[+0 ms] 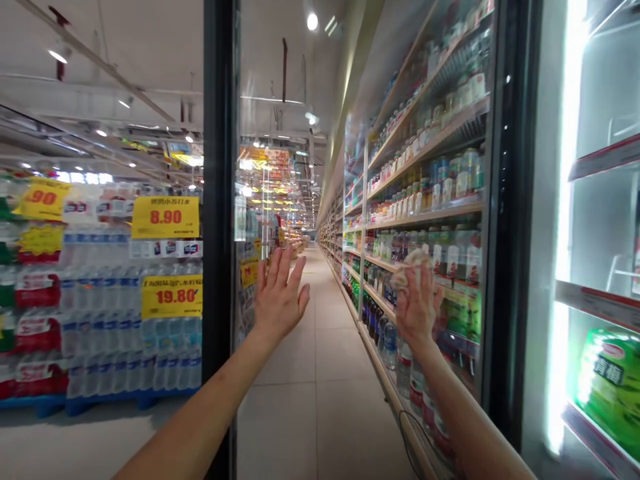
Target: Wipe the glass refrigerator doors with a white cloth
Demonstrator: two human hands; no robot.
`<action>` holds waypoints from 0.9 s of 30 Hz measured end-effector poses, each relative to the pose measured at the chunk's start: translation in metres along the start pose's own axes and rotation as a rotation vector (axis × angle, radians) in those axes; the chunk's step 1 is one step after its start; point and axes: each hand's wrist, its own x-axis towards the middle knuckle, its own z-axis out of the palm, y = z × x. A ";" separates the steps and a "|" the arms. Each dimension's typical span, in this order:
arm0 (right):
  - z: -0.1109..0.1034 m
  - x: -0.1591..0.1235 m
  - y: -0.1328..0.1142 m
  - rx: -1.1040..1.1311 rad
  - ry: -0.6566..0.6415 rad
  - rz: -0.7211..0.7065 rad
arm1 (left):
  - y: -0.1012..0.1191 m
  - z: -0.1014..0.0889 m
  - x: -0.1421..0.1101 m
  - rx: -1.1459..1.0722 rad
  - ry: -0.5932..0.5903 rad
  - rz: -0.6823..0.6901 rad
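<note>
A glass door in a black frame (219, 200) stands open in front of me, and through its pane I see an aisle. My left hand (281, 293) is raised at the left part of the pane, palm toward the glass, fingers stretched out and holding nothing. On the right side, my right hand (417, 303) holds a crumpled, pale cloth (409, 272) against the glass. That hand is slightly blurred, and its fingers partly cover the cloth.
At right, a lit cooler has shelves (600, 303) and a green pack (610, 387). Stacked bottled water (103, 313) with yellow price signs (166, 217) stands at left. Long shelves of drinks (425, 217) show in the glass, above a tiled floor (287, 427).
</note>
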 end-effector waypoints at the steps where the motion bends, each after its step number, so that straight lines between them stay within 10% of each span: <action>1: 0.001 0.011 0.005 0.001 0.044 0.111 | 0.000 0.000 0.000 0.003 -0.001 0.000; 4: 0.005 0.030 -0.008 0.025 0.090 0.235 | 0.000 -0.001 0.000 0.003 -0.004 -0.003; 11: 0.006 0.001 -0.080 0.128 -0.168 -0.415 | 0.000 -0.001 0.000 0.018 0.011 0.007; 19: 0.014 0.053 -0.034 0.036 0.119 0.137 | 0.000 -0.004 -0.001 0.013 0.002 0.004; 27: 0.012 0.019 -0.083 0.126 -0.088 -0.411 | -0.001 -0.002 -0.001 0.009 0.010 0.019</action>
